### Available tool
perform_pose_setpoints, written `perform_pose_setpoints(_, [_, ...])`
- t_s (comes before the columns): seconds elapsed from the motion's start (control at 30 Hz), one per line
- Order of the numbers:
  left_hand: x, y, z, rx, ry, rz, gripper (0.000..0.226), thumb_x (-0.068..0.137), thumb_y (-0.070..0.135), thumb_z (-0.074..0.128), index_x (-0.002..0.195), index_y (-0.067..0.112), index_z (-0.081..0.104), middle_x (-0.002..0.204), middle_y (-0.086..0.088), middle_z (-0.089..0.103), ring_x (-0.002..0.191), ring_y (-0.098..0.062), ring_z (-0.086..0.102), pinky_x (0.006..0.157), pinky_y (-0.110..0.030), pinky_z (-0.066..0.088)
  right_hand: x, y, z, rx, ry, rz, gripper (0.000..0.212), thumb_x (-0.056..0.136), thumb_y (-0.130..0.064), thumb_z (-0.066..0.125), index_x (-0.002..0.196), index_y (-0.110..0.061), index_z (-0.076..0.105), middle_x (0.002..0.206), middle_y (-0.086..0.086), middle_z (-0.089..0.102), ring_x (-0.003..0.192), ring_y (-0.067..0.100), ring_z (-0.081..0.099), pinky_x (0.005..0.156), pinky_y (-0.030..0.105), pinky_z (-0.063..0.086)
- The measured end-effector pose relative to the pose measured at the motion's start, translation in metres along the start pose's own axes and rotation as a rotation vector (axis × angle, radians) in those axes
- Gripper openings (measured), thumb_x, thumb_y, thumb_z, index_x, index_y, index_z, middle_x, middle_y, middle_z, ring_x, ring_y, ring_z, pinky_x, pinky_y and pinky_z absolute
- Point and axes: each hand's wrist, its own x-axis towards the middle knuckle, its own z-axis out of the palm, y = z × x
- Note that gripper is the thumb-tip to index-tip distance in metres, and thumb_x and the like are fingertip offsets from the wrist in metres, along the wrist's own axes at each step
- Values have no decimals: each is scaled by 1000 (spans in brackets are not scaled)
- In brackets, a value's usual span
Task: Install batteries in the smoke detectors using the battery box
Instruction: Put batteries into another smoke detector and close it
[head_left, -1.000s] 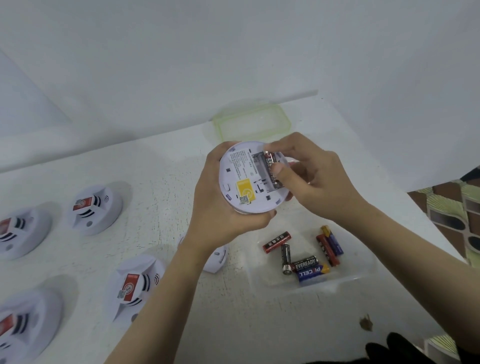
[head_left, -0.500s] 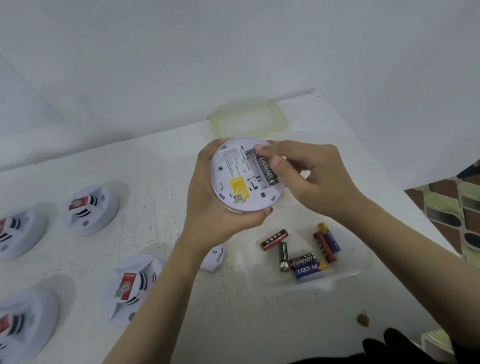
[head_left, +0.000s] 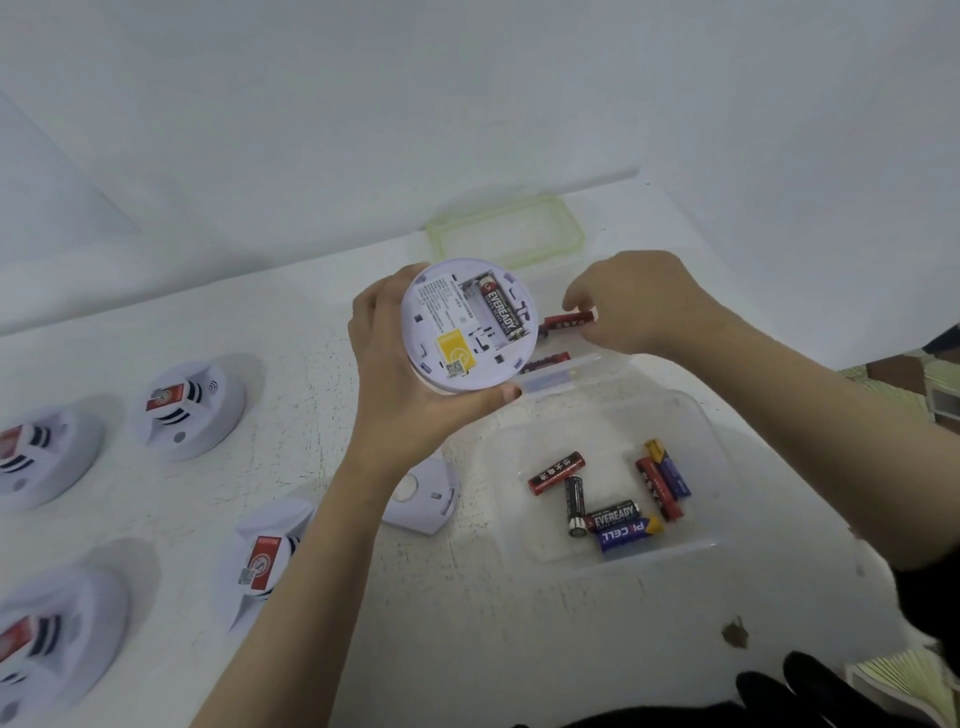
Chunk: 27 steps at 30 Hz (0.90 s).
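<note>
My left hand (head_left: 400, 384) grips a white round smoke detector (head_left: 457, 353) with its back turned up. A black Eveready battery (head_left: 501, 309) lies in the right slot of its open compartment; the left slot is bare. To the right of the detector, my right hand (head_left: 639, 306) pinches a red battery (head_left: 569, 319) between thumb and fingers, just beyond the far rim of the clear battery box (head_left: 711, 467). Several loose batteries (head_left: 613, 512) lie inside the box. Another dark red battery (head_left: 548, 359) shows behind the detector's edge.
Several more smoke detectors sit on the white table at left, such as the smoke detector (head_left: 192, 410) and the smoke detector (head_left: 262, 569). A white cover piece (head_left: 423, 493) lies under my left forearm. The green-rimmed lid (head_left: 504, 228) rests near the wall. The table edge runs along the right.
My right hand has let go of the Eveready battery, which now sits in the compartment, and has moved right to pinch a red battery. The detector has stayed in my left hand.
</note>
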Motion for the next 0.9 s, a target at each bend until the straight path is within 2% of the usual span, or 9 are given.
perform_pose_setpoints(0.1, [-1,-2,-2,19,24,-10,89,53,54,76,128,36,32,124,28,31,123,9,26,105,-21,30,11,-6,4,-82,-26,0,28,84,-14,56,109,-17,68,106,0,69,101,22,61,73,27,45])
perform_pose_setpoints(0.2, [-1,-3,-4,1,50,-29,88,52,51,77,127,36,33,123,25,33,123,-1,31,105,-33,36,14,-8,5,-87,-41,-1,21,82,-13,57,98,-14,70,100,3,69,94,23,63,60,24,35])
perform_pose_setpoints(0.27, [-1,-3,-6,-6,58,-24,87,53,50,77,127,37,33,123,28,32,123,-4,33,105,-34,37,13,-8,5,-43,-17,6,22,79,-9,55,96,-13,70,99,4,70,93,24,63,61,24,36])
perform_pose_setpoints(0.4, [-3,-3,-8,-36,67,-46,86,52,46,78,126,42,34,124,35,32,126,-13,38,107,-43,39,0,-4,-5,317,97,63,14,83,-18,58,94,-20,65,93,-8,66,83,13,54,71,27,41])
perform_pose_setpoints(0.5, [-4,2,-8,-89,67,-98,84,51,47,79,122,49,35,122,38,38,124,-10,44,104,-45,42,-18,-9,-15,702,294,38,6,81,-23,65,87,-23,64,82,-12,67,67,9,55,67,28,48])
perform_pose_setpoints(0.63, [-3,6,-4,-142,43,-117,85,52,42,81,126,43,39,126,21,46,125,-16,47,101,-48,45,-44,-28,-25,944,538,-76,4,82,-22,70,86,-20,70,73,-16,65,66,4,58,58,10,42])
perform_pose_setpoints(0.73, [-1,13,-4,-186,32,-83,82,54,34,84,122,51,41,121,17,52,119,-18,55,95,-49,50,-57,-38,-22,826,634,-195,10,83,-21,70,93,-19,69,77,-14,66,68,5,60,61,18,48])
perform_pose_setpoints(0.8, [1,20,-5,-209,20,-55,80,55,30,83,118,57,42,116,25,55,113,-10,58,92,-40,52,-60,-43,-15,603,716,-281,9,83,-21,69,92,-17,68,76,-9,66,68,10,60,58,32,51])
perform_pose_setpoints(0.9, [2,30,-6,-265,-6,-37,75,56,28,81,111,64,46,108,30,59,102,-1,62,84,-26,53,-62,-49,-3,375,873,-420,6,82,-15,71,85,-11,72,73,2,69,71,21,63,55,35,49])
